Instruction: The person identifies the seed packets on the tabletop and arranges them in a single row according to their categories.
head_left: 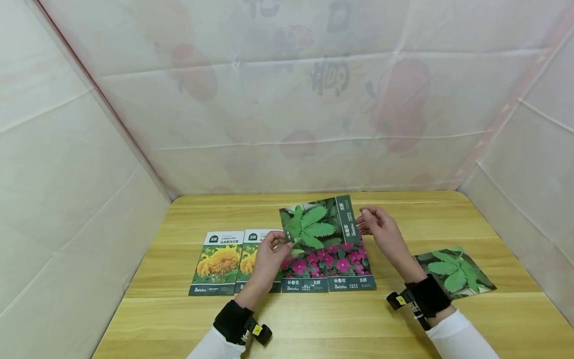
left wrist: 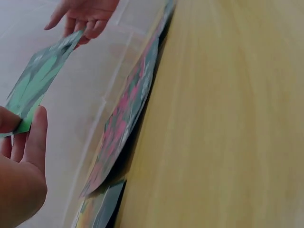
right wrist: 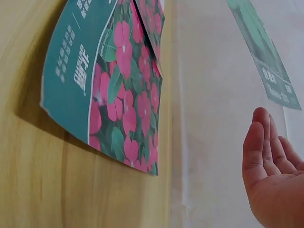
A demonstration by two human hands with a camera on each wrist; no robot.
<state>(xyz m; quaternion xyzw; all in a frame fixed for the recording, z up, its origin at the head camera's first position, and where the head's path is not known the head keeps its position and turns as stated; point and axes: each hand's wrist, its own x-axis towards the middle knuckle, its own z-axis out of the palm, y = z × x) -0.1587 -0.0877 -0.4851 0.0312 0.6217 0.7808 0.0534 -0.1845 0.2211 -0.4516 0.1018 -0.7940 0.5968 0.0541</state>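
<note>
My left hand (head_left: 271, 257) pinches the near left corner of a seed packet with green serrated leaves (head_left: 314, 227), thumb on top and fingers beneath in the left wrist view. The packet is held raised and turned sideways, its dark label band on the right. My right hand (head_left: 383, 232) is by that band, fingers loosely bent and apart from it in the right wrist view (right wrist: 273, 164). Below the raised packet lie two packets with pink flowers (head_left: 305, 267), their upper parts partly covered by it in the head view.
Two packets with yellow flowers (head_left: 217, 264) lie side by side at the left, the second partly behind my left hand. Another green-leaf packet (head_left: 455, 271) lies askew at the right, beside my right wrist. Pale cloth walls (head_left: 287, 124) enclose the wooden table (head_left: 332, 329).
</note>
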